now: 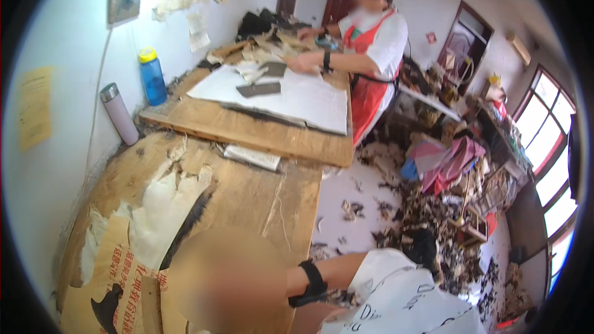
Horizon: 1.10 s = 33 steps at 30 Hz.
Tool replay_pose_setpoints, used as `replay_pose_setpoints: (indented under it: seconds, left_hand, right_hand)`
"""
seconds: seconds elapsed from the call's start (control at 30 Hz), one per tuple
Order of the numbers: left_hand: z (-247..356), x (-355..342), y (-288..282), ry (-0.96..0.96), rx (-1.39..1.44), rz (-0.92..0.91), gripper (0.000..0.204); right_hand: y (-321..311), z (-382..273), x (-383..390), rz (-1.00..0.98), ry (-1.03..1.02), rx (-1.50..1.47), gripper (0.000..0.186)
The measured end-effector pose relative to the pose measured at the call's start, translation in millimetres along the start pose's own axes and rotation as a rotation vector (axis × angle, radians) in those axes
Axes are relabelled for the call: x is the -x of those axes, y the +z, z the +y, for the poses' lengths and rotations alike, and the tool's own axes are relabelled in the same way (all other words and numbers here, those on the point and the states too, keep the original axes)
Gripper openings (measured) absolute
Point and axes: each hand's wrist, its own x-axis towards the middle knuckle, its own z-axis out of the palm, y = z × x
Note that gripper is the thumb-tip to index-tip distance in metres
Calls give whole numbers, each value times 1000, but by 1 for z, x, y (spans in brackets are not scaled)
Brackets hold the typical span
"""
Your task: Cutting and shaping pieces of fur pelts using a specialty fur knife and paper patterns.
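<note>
My right forearm (pixel 334 272), with a black wrist strap, reaches left over the wooden table (pixel 266 204); its hand disappears into a round blurred patch. Skin below it looks like part of my left forearm (pixel 309 320), whose hand I cannot make out. Left of the blur lie printed cardboard (pixel 117 253), a wooden strip (pixel 150 306) and a small dark cut piece (pixel 105 306). A torn white hide (pixel 164 210) with dark fur at its edge lies behind them.
A co-worker (pixel 377 55) in a red apron handles pieces over a white sheet (pixel 291 105) on the farther board (pixel 235 136). Two bottles (pixel 154 83) stand by the left wall. Heaps of scraps (pixel 396 222) and fabric (pixel 445 161) cover the floor at right.
</note>
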Motion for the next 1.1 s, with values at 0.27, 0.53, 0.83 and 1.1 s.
replay_pose_setpoints:
  seconds: [0.27, 0.53, 0.83, 1.1]
  left_hand:
    - [1, 4, 10, 1, -300, 153, 39]
    - [-39, -5, 20, 199, -390, 251, 44]
    - [-39, -4, 24, 293, -358, 338, 48]
    - [-44, -5, 31, 278, -350, 365, 42]
  right_hand:
    - [-5, 8, -4, -89, -12, 22, 25]
    - [-11, -8, -7, -17, -64, 44, 24]
    - [-3, -23, -16, 62, -135, 39, 25]
    - [6, -36, -27, -41, -179, 67, 26]
